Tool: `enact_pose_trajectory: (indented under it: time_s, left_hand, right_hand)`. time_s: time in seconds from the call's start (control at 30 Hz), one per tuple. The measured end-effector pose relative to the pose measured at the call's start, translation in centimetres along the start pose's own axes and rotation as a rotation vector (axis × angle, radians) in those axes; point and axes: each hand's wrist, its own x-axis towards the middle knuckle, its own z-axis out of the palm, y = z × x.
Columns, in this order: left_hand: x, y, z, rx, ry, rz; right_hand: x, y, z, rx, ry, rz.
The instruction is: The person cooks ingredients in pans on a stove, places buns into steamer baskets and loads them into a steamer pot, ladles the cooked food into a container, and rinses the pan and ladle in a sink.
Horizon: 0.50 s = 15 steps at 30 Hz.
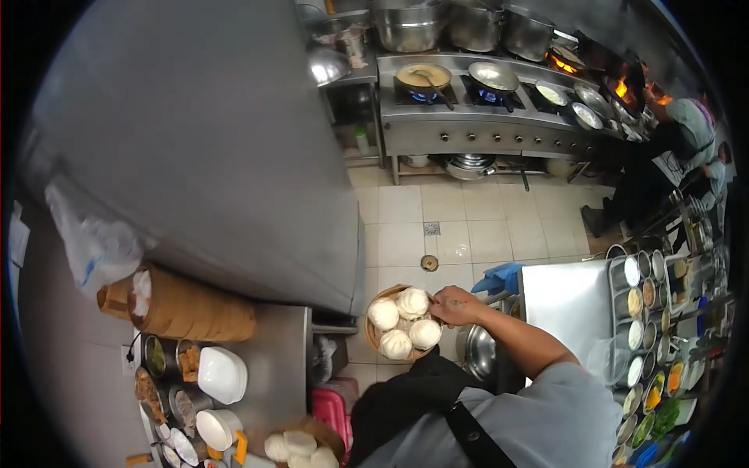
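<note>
My right hand (pixel 456 306) is closed on the rim of a round bamboo steamer basket (pixel 372 337), held out in front of my dark apron above the tiled floor. Several white pleated buns (pixel 413 303) sit inside it. My left hand does not show. Low at the frame's bottom, left of my body, more pale buns (pixel 300 447) appear blurred in a brown round container, partly cut off; what supports it is hidden.
A steel counter (pixel 281 351) on the left bears stacked bamboo steamers (pixel 191 304) and tubs. Lit burners run along the stove (pixel 484 134), where a co-worker (pixel 663 156) stands at right. A white worktop (pixel 566 304) with ingredient containers is beside me. A tall steel cabinet (pixel 218 140) fills the left.
</note>
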Motion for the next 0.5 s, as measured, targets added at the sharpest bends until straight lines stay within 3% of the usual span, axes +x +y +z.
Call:
enact_pose_trajectory:
  time_s: [0.03, 0.07, 0.1, 0.13, 0.17, 0.23, 0.27, 0.3, 0.33, 0.4, 0.43, 0.5]
  left_hand:
    - [2.0, 1.5, 1.5, -0.011, -0.042, 0.07]
    - [4.3, 2.2, 3.3, -0.035, -0.161, -0.017]
    - [7.5, 1.8, 5.8, 0.059, -0.177, 0.315]
    - [10.5, 8.4, 7.9, 0.263, -0.325, 0.15]
    - [11.3, 16.4, 9.9, 0.125, -0.374, 0.046]
    - [16.3, 19.6, 15.0, 0.083, -0.331, 0.441]
    - [18.2, 22.6, 16.9, 0.079, -0.459, 0.237]
    - [20.2, 25.2, 19.4, 0.117, -0.355, 0.522]
    - [21.6, 30.1, 21.2, 0.057, -0.458, 0.414]
    - [27.2, 34.3, 26.8, 0.113, -0.398, 0.713]
    - [27.6, 39.0, 28.2, -0.145, -0.602, 0.326]
    - [31.8, 44.3, 33.1, -0.314, -0.713, 0.216]
  right_hand:
    - [-0.8, 0.6, -1.7, 0.015, 0.072, 0.042]
    - [-1.4, 1.2, -3.4, 0.016, 0.064, 0.049]
    - [-2.0, 1.9, -5.4, 0.075, 0.153, 0.082]
    - [-2.6, 3.0, -6.8, 0.139, 0.232, 0.12]
    - [-2.7, 5.1, -8.3, 0.163, 0.292, 0.109]
    - [-3.0, 7.3, -11.1, 0.25, 0.373, 0.133]
    - [-3.7, 7.1, -13.0, 0.306, 0.404, 0.176]
    - [-3.9, 6.7, -14.8, 0.281, 0.459, 0.235]
    - [-3.9, 6.6, -16.4, 0.25, 0.528, 0.289]
    - [-3.8, 8.5, -19.3, 0.181, 0.606, 0.238]
    - [-3.7, 8.2, -20.8, 0.237, 0.626, 0.302]
    - [-3.0, 7.8, -23.2, 0.273, 0.722, 0.417]
